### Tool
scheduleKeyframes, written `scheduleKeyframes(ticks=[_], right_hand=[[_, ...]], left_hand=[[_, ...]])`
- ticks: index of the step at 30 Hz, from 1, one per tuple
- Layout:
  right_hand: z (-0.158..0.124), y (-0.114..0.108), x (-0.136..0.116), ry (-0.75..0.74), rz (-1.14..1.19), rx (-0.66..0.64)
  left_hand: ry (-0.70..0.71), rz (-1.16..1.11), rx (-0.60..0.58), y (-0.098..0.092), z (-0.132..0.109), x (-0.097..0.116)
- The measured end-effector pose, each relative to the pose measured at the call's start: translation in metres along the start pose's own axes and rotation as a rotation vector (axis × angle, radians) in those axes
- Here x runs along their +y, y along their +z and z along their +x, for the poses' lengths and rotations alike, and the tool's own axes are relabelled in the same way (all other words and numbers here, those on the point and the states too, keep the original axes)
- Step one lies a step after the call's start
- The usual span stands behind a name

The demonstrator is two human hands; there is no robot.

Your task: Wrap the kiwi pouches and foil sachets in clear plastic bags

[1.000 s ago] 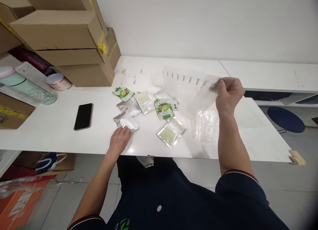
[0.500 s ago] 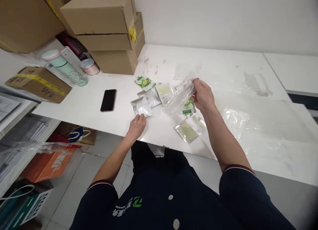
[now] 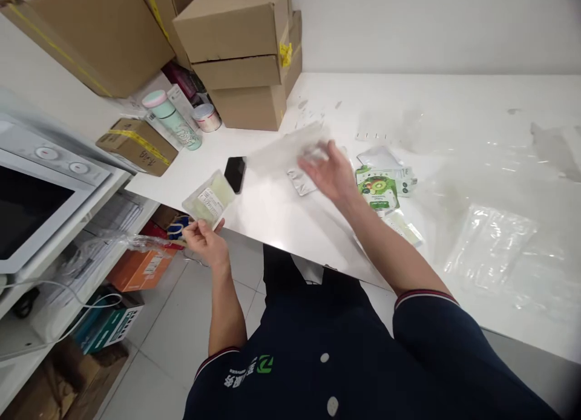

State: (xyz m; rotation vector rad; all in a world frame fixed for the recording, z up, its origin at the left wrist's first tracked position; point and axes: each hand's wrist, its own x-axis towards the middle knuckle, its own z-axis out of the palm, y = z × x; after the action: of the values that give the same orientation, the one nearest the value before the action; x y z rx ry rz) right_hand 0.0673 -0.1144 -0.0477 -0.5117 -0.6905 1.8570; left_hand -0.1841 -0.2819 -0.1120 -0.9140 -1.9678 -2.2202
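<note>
My left hand [image 3: 205, 241] pinches a flat pale-green pouch [image 3: 209, 199] with a white label by its lower edge, at the table's left front edge. My right hand [image 3: 329, 173] is over the table's middle, its fingers around a clear plastic bag [image 3: 285, 150] that stretches to the left, smeared by motion. Partly behind this hand lies a silver pouch [image 3: 300, 181]. To its right are a green-and-white pouch [image 3: 377, 189] with a kiwi picture, another silver pouch [image 3: 380, 156] and a pale-green pouch [image 3: 406, 227] half covered by my forearm.
A black phone [image 3: 235, 174] lies near the left pouch. Cardboard boxes [image 3: 247, 105], a mint bottle [image 3: 175, 122] and a tin [image 3: 207, 117] stand at the back left. Clear plastic bags [image 3: 492, 244] lie on the right. A microwave [image 3: 54, 184] sits on the left shelf.
My left hand has moved left and lifted a pale-green pouch. The plastic bag in my right hand has swung left. My view has turned left, and the pouches lie differently.
</note>
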Motion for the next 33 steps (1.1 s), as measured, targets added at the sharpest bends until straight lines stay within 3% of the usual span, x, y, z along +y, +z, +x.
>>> scheduleKeyframes(ticks=[3,5,9,12,15,17,19,21,24,26,29,33], right_hand=[[-0.020,-0.037,0.049,0.336,-0.004,0.195],[-0.028,-0.052,0.067,0.440,-0.066,0.246],[-0.034,-0.063,0.067,0.409,-0.329,0.236],[-0.039,-0.067,0.048,0.382,-0.808,0.092],[-0.050,-0.068,0.022,0.174,-1.473,0.065],[-0.058,-0.063,0.008,-0.086,-1.702,0.103],[-0.062,-0.054,0.000,-0.343,-1.709,0.005],[-0.061,-0.045,0.000,-0.514,-1.673,-0.181],[-0.054,-0.039,0.012,-0.599,-1.633,-0.397],[-0.052,-0.042,0.024,-0.591,-1.544,-0.470],[-0.056,-0.051,0.041,-0.589,-1.506,-0.432],[-0.068,-0.060,0.061,-0.723,-1.698,-0.306]], left_hand=[[0.056,0.037,-0.001,-0.007,-0.002,0.009],[0.121,0.062,-0.041,-0.005,-0.010,0.010],[0.342,0.094,-0.278,0.007,-0.028,0.005],[0.489,0.079,-0.409,0.017,-0.033,-0.001],[0.521,0.023,-0.493,0.024,-0.033,-0.003],[0.471,-0.041,-0.563,0.027,-0.034,0.001],[0.374,-0.138,-0.638,0.030,-0.038,0.009],[0.251,-0.238,-0.716,0.032,-0.044,0.018],[0.085,-0.342,-0.816,0.033,-0.048,0.029],[0.017,-0.348,-0.869,0.027,-0.047,0.028],[0.020,-0.185,-0.865,0.003,-0.046,0.012],[0.206,0.253,-0.870,-0.041,-0.062,-0.016]])
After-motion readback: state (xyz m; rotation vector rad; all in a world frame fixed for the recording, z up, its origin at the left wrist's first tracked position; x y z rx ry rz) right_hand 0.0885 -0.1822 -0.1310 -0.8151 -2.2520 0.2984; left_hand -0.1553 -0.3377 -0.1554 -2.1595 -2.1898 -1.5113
